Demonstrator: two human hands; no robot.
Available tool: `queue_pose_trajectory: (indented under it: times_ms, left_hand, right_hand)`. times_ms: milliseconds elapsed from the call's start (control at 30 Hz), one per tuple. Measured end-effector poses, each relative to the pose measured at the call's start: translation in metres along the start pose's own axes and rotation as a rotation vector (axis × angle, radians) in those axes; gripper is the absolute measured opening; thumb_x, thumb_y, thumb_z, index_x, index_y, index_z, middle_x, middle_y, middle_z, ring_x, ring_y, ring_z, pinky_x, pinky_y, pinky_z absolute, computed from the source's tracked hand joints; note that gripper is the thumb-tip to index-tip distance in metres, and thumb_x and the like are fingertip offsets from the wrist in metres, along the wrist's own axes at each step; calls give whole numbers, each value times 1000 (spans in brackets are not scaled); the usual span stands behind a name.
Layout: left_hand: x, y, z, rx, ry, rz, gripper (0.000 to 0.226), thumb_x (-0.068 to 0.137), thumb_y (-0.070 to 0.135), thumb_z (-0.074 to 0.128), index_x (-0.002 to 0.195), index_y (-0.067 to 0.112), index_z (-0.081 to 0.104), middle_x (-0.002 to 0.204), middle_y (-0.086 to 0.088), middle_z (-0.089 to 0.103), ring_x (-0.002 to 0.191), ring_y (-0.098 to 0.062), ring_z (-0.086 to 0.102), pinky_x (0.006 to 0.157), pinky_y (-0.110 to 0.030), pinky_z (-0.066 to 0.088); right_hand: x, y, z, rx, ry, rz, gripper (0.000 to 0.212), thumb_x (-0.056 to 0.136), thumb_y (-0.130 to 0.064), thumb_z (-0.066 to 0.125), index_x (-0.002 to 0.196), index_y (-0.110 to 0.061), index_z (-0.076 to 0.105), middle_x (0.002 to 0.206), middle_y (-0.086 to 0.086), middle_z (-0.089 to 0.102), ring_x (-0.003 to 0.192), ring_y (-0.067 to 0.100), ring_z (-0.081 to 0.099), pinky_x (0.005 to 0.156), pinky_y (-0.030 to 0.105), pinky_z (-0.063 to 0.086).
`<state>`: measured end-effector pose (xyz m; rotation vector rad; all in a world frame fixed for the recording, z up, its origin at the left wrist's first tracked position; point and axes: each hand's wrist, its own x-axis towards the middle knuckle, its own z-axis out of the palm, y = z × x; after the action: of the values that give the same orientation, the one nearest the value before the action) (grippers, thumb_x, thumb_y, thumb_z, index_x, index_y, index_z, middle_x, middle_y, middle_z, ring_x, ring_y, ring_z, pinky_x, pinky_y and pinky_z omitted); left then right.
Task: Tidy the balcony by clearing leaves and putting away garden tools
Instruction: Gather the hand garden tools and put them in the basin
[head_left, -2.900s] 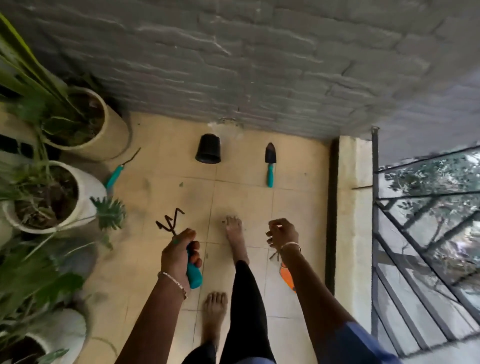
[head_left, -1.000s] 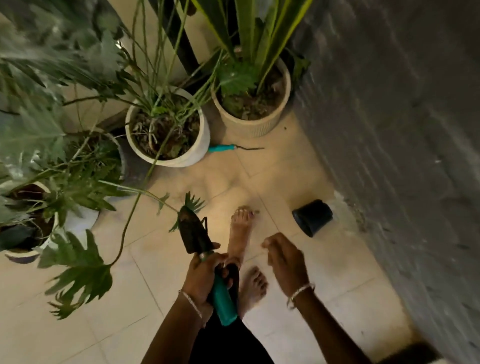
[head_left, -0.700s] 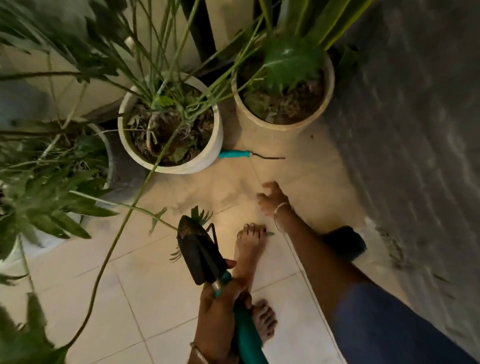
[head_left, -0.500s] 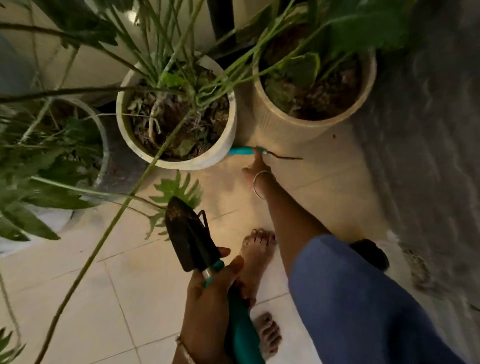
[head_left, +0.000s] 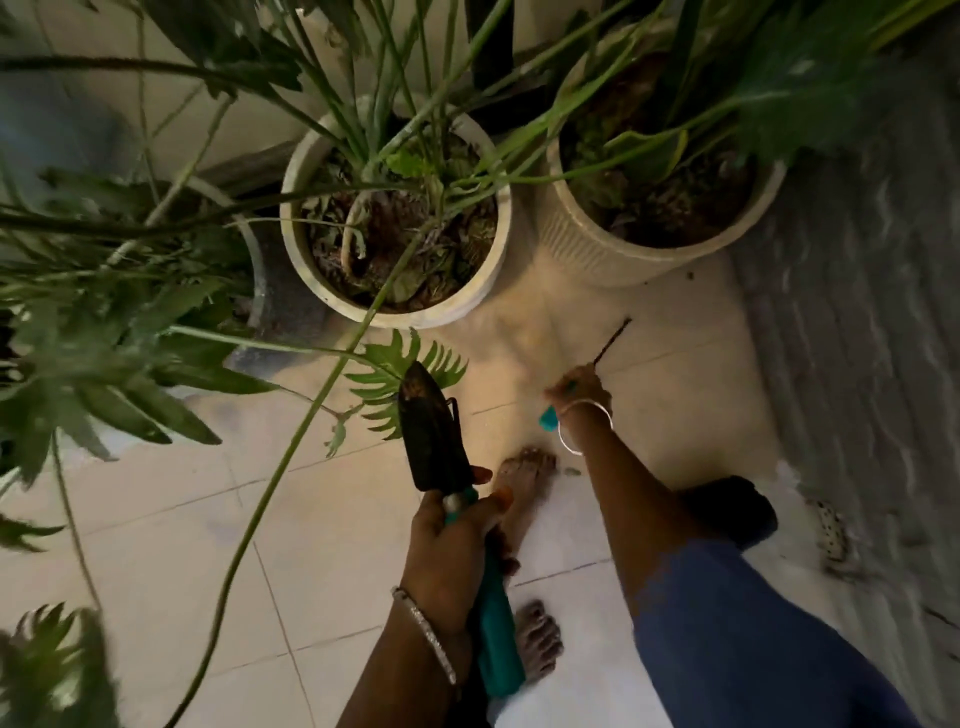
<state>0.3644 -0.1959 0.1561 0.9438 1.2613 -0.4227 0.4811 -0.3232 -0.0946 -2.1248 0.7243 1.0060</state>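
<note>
We record the right hand (head_left: 577, 391), fingers gripping the weeder (head_left: 612, 344), and the left hand (head_left: 457, 556), fingers gripping the trowel (head_left: 431, 436). Recommended: carry both tips clear of the plant stem (head_left: 291, 457).

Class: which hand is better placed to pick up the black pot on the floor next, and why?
Probably the right hand: the black pot lies on that side, and it pinches only a thin tool. The left hand grips a trowel.

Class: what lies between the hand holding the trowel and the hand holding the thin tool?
In the head view, a bare foot on pale floor tiles shows between the left hand and right hand.
</note>
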Motion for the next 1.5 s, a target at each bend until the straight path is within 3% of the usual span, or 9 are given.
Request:
queue_pose_trajectory:
  times_ms: [100,200,400,533,800,1000,1267,1367,1500]
  left_hand:
    - [-11,-11,-5,-32,-50,-29,16,92,0,58,100,14,57,59,-3,49,51,-17,44,49,-29,41]
    - [-31,-19,-13,-49,-32,-18,20,92,-4,56,98,15,57,63,-5,50,50,-17,44,53,-30,42]
    - [-117,-20,-13,-148,-142,-116,9,92,11,63,97,17,58,66,-3,50,50,-14,48,47,-27,45]
    - [-196,-5,-8,-95,-253,-107,13,90,19,67,89,14,55,64,-1,47,48,-12,46,45,-23,44]
    - [-368,42,-15,-64,-483,61,59,66,49,84,102,8,61,77,-10,54,65,-20,53,61,-33,49]
    - [-468,88,-32,-176,-539,220,26,75,29,77,81,15,56,67,-7,53,62,-21,58,58,-31,55]
    - [-553,163,-103,-383,-591,333,33,56,16,84,74,15,56,68,-8,50,59,-22,54,62,-32,52]
    - [-584,183,-141,-533,-505,468,19,68,11,74,72,11,55,64,-8,53,57,-21,55,61,-32,54]
    - [-614,196,-199,-746,-317,812,22,84,-5,63,78,15,55,63,-4,56,53,-15,56,51,-26,51]
  right_hand:
    - [-82,31,-29,316,-41,53,26,85,-7,69,72,-21,52,90,9,60,86,29,58,68,30,46]
    - [-153,46,-66,694,-153,282,21,95,-5,58,85,-23,55,80,12,57,60,24,54,49,25,40]
    - [-342,32,-156,795,-176,292,28,94,-15,60,119,-27,58,94,9,63,60,16,48,58,29,40]
    - [-453,8,-190,850,-196,70,22,97,-15,52,118,-13,60,81,10,60,49,14,44,44,24,35]
    - [-648,-44,-233,572,-18,-331,15,99,-21,51,108,-32,55,74,-4,63,58,7,58,51,25,46]
    - [-748,-69,-256,182,184,-761,14,94,-39,50,108,-36,48,90,-15,64,82,4,63,68,32,54]
    - [-839,-136,-255,79,183,-1214,32,90,-40,54,122,-35,56,112,-14,53,107,6,55,90,27,48]
    - [-875,-166,-236,443,-31,-1099,28,82,-34,63,110,-28,63,110,-6,63,101,6,62,86,23,50]
    - [-912,-200,-192,981,-485,-464,28,88,-39,59,100,-14,63,101,14,63,96,27,60,81,39,46]
